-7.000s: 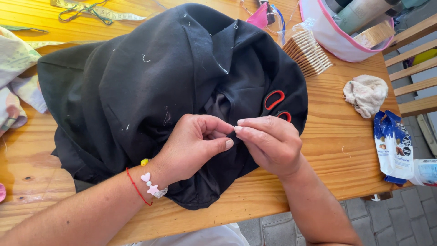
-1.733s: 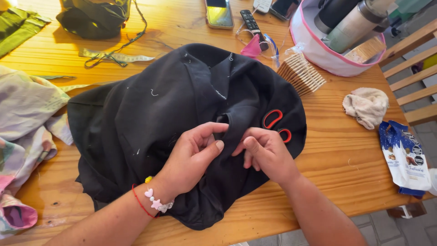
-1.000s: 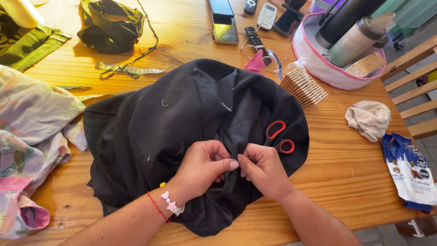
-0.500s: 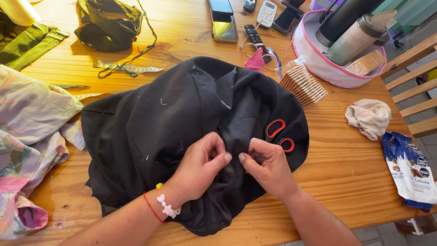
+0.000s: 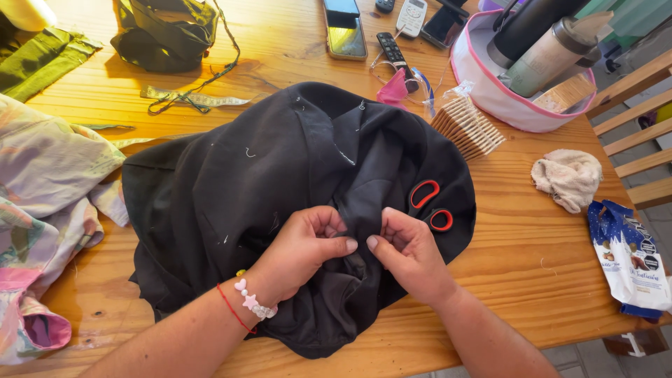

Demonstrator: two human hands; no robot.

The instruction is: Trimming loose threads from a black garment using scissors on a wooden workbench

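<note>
A large black garment (image 5: pixel 280 196) is spread in a crumpled heap over the middle of the wooden counter (image 5: pixel 539 273), with its near edge hanging just over the counter's front edge. Both hands are set on it near its lower middle. A raised fold of the black cloth is pinched by the left hand (image 5: pixel 304 248), the fingers curled in and the thumb pressed toward the right. The same fold is gripped from the other side by the right hand (image 5: pixel 406 248), thumb and fingers closed on the cloth, so that the two thumbs nearly meet. A red string and a bracelet of pale beads (image 5: pixel 250 304) are worn on the left wrist.

Red-handled scissors (image 5: pixel 430 204) are seen lying on the garment just beside the right hand, only the handles showing. A stack of thin wooden pieces (image 5: pixel 467 126) is placed just past the garment's far right edge, beside a pink-trimmed bag (image 5: pixel 490 91) holding a flask. A cream rag (image 5: pixel 568 178) and a blue packet (image 5: pixel 630 255) lie to the right, well apart from the hands. Patterned pastel cloth (image 5: pixel 49 203) is heaped at the left edge, and a measuring tape (image 5: pixel 192 99) and a phone (image 5: pixel 344 35) are seen farther back.
</note>
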